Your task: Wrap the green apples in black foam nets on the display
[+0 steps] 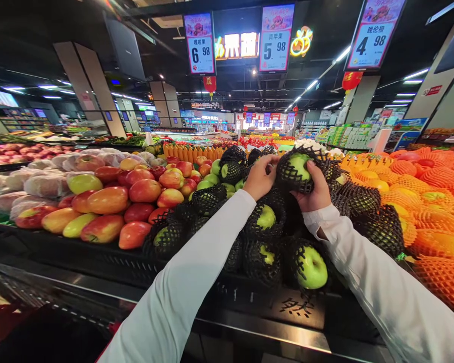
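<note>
I have both hands up over the middle of the fruit stand. My right hand (315,190) is wrapped around one green apple (297,166) in a black foam net (285,177), lifted above the pile of netted green apples (310,267). My left hand (260,176) pinches the net's edge, fingers closed on it. I count three price signs overhead: 6.98 (200,44), 5.98 (276,37) and 4.98 (374,33). Red apples (144,190) lie heaped left, orange-netted fruit (439,242) right.
</note>
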`<action>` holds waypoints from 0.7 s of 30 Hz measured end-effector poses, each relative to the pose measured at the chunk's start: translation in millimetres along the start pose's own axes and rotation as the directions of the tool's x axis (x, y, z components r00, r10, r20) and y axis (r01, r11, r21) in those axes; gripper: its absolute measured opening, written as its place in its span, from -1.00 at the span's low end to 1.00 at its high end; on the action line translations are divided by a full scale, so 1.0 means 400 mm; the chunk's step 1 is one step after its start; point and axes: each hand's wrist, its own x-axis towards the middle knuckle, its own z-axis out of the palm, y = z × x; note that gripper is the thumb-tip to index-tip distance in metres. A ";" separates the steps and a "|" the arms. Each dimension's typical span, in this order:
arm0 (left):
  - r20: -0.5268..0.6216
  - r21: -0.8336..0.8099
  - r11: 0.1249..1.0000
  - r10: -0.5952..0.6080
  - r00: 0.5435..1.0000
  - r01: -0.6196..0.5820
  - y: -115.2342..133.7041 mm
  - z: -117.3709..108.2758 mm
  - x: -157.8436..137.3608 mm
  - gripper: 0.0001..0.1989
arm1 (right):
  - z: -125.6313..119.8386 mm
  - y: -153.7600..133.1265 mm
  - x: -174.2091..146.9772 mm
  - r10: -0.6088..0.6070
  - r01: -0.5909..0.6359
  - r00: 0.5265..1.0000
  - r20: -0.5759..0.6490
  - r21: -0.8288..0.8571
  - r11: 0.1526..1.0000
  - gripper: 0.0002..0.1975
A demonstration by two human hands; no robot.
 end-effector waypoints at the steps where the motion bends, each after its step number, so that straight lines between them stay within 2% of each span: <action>1: -0.042 0.014 1.000 0.020 0.999 -0.019 0.008 -0.004 -0.002 -0.86 | -0.002 0.003 0.002 -0.021 0.021 1.000 -0.007 0.000 1.000 -0.52; 3: -0.038 -0.004 0.997 0.077 0.996 -0.077 0.025 -0.011 -0.009 -0.73 | -0.005 0.010 0.007 -0.053 0.053 0.998 -0.037 0.008 0.999 -0.51; 5: 0.097 -0.045 0.986 0.162 0.982 -0.158 0.040 -0.015 -0.017 -0.59 | -0.011 0.018 0.016 -0.061 0.063 0.994 -0.085 0.019 0.998 -0.48; 7: 0.251 -0.062 0.977 0.214 0.944 -0.205 0.048 -0.014 -0.023 -0.38 | -0.016 0.026 0.026 -0.074 0.077 0.991 -0.115 0.024 0.997 -0.45; 9: 0.320 -0.032 0.974 0.222 0.921 -0.224 0.046 -0.009 -0.025 -0.17 | -0.018 0.030 0.033 -0.109 0.112 0.990 -0.092 0.020 0.994 -0.42; 12: 0.291 0.044 0.968 0.225 0.930 -0.248 0.030 -0.002 -0.022 -0.09 | -0.007 0.026 0.024 -0.111 0.111 0.994 -0.006 0.010 0.994 -0.39; 16: 0.195 0.112 0.969 0.198 0.961 -0.222 0.011 -0.002 -0.018 -0.08 | 0.015 0.008 -0.002 -0.096 0.103 0.977 0.191 -0.028 0.994 -0.38; 18: 0.160 0.110 0.964 0.222 0.962 -0.241 0.010 -0.004 -0.017 -0.09 | 0.016 0.002 -0.002 -0.166 0.177 0.958 0.235 -0.030 0.984 -0.33; 21: 0.178 0.075 0.941 0.313 0.933 -0.330 0.021 -0.010 -0.018 -0.14 | -0.002 0.001 0.018 -0.341 0.364 0.926 0.162 -0.141 0.921 -0.34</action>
